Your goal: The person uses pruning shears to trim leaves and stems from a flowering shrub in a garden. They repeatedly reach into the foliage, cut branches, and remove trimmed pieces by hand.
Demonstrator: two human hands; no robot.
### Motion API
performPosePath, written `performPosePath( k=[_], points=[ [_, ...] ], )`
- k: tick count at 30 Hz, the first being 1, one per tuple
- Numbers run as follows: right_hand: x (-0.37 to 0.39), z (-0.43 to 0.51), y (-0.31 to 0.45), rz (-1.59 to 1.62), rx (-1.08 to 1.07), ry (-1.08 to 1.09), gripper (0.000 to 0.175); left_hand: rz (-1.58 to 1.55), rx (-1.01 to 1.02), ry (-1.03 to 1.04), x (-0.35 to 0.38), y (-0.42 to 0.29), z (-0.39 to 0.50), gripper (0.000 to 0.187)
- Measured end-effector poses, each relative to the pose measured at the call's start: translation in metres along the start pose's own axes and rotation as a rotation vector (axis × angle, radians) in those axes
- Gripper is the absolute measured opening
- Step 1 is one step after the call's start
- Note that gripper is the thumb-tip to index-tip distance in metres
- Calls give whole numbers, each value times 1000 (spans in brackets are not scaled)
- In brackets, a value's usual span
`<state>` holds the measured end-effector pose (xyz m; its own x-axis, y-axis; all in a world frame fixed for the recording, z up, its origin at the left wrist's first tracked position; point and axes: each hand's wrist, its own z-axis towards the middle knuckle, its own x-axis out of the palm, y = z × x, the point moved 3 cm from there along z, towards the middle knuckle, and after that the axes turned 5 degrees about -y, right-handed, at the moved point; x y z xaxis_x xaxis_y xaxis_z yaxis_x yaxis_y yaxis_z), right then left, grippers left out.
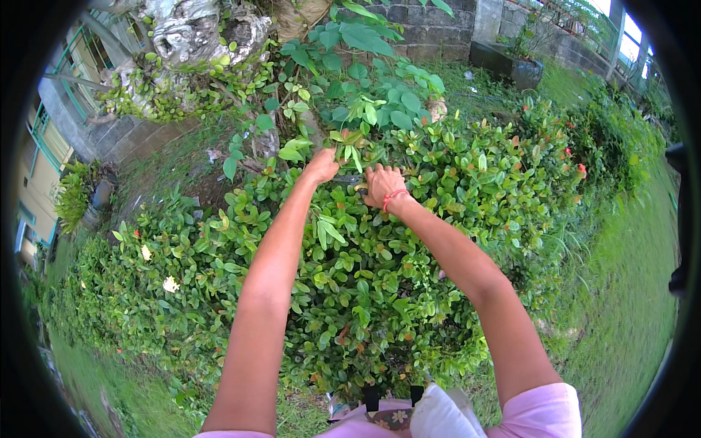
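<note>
My left hand (pixel 323 165) is closed around a leafy shoot (pixel 353 150) with light green leaves at the top of a trimmed shrub hedge (pixel 350 263). Just right of it, my right hand (pixel 385 185) grips pruning shears (pixel 348 179). Their metal blades point left toward my left hand, and a bit of yellow handle shows under the fingers. Whether the blades are apart or together I cannot tell. A red cord bracelet (pixel 394 198) circles my right wrist. Below the shears, a sprig of long pale leaves (pixel 327 230) droops over the hedge.
A gnarled tree trunk (pixel 186 35) with climbing vines stands at the upper left. Broad-leaved growth (pixel 378 82) rises before a concrete block wall (pixel 421 27). A planter box (pixel 506 64) sits at the upper right. Grass (pixel 624 274) borders the hedge on the right.
</note>
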<state>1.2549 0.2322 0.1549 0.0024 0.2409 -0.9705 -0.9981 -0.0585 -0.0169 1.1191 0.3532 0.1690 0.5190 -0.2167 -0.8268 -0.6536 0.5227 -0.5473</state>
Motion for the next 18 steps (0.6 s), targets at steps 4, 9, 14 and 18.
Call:
performPosePath(
  k=[4, 9, 14, 18],
  points=[
    [-2, -21, 13, 69, -25, 1, 50, -111, -101, -18, 4, 14, -9, 30],
    [-40, -73, -12, 112, 107, -105, 55, -668, -392, -118, -15, 24, -40, 30],
    [-107, -153, -92, 120, 260, -294, 49, -630, -325, -34, -13, 12, -57, 35],
    [-109, -173, -98, 67, 285, -167, 50, -629, -326, -26, -8, 3, -51, 50]
  ],
)
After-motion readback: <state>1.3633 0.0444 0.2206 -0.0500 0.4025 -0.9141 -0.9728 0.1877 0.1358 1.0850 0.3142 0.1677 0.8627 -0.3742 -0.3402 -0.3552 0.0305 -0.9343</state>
